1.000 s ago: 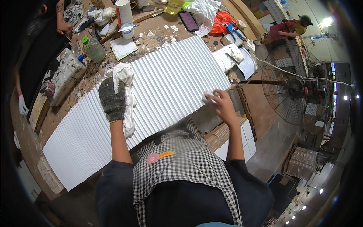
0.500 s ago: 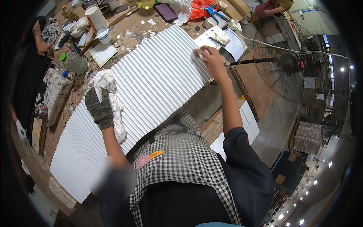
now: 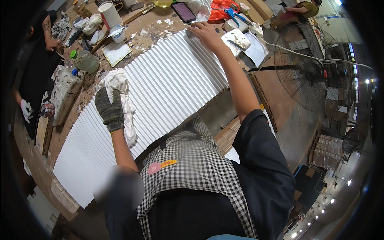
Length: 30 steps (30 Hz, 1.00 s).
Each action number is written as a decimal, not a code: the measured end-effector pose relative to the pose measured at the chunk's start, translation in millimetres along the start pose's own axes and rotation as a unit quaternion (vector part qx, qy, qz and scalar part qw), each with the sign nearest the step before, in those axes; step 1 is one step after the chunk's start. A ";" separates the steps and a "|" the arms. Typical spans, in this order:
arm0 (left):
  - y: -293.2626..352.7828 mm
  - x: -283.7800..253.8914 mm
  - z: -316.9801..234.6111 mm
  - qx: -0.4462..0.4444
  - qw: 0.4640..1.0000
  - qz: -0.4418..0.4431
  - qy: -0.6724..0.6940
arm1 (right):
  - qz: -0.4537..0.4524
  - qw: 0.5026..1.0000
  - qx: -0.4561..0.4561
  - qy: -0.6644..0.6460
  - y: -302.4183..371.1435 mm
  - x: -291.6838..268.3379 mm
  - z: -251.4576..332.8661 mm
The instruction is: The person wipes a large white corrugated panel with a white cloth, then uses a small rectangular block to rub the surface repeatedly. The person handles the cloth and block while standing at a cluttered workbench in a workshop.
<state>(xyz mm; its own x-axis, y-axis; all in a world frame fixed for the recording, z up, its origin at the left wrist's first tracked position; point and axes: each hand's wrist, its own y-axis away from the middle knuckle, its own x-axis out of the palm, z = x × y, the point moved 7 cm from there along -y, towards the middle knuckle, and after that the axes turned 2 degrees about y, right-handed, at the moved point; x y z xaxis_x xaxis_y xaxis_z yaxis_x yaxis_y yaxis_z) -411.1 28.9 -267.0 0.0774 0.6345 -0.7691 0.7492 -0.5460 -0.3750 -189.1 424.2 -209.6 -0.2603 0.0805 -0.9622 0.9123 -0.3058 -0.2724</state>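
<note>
Fingers of the bare right hand bend partway inward, close together, their tips at the far right corner of a white corrugated sheet; whether they pinch anything is too small to tell. The left hand, in a dark knitted glove with a yellow cuff edge, rests over the middle of the same sheet, thumb set apart from the other fingers and a bunched white cloth gripped between them. One end of the cloth spills past the fingertips, the other trails beside the wrist toward the near edge.

The sheet lies in front of the person, slanting across a stained worktable, its ridges running from the far edge to the near one. Just beyond the far edge are a small notepad, a white cup and a clear bottle with a green cap. A dark phone lies beyond the right hand, with a red plastic bag and a blue-handled tool to its right. Farther out, a large caged fan stands to the right; at the far left hangs a co-worker's white-gloved hand.
</note>
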 end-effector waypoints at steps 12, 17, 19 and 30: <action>-1.1 7.8 3.4 -0.002 1.000 0.019 -0.025 | 0.108 0.992 -0.040 0.054 87.8 -41.6 20.2; -2.5 13.9 14.3 0.002 0.998 0.032 -0.061 | 0.127 0.990 -0.029 0.054 130.8 -70.6 32.2; -1.2 16.6 18.8 -0.009 0.999 0.032 -0.019 | 0.134 0.990 -0.005 0.047 151.2 -85.5 37.7; -5.9 16.4 14.4 0.014 0.999 0.036 -0.038 | 0.101 0.924 0.303 -0.211 279.3 -122.0 22.4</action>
<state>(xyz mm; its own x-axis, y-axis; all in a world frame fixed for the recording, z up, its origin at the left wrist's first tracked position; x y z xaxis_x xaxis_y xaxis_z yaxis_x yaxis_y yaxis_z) -423.7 34.7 -284.8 0.0798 0.5506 -0.8309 0.7241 -0.6049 -0.3313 90.4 307.8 -168.1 -0.3202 -0.3740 -0.8704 0.6448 -0.7591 0.0890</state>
